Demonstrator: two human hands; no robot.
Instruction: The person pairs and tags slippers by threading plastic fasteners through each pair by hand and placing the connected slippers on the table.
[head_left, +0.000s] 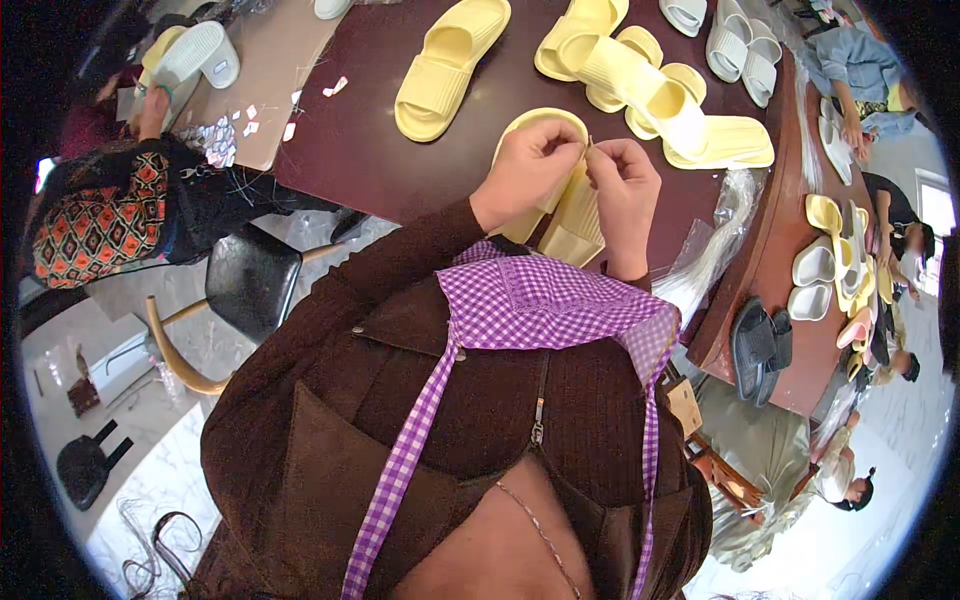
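Over a pair of pale yellow slide slippers (577,222) at the table's near edge, my two hands meet fingertip to fingertip. My left hand (535,165) is closed in a pinch of thumb and forefinger. Beside it my right hand (625,190) is pinched closed too. Something thin and small shows between the fingertips, too tiny to name. My hands partly cover the slippers. A single yellow slipper (447,75) lies ahead and to the left. To the right of it, several more yellow slippers (610,70) lie in an overlapping heap.
A plastic bag of thin clear strands (730,215) lies right of my hands. Small paper tags (225,135) are scattered at the left, where a person's hand (153,112) holds slippers. A black chair (252,280) stands left. Black slippers (755,345) and other people are at the right.
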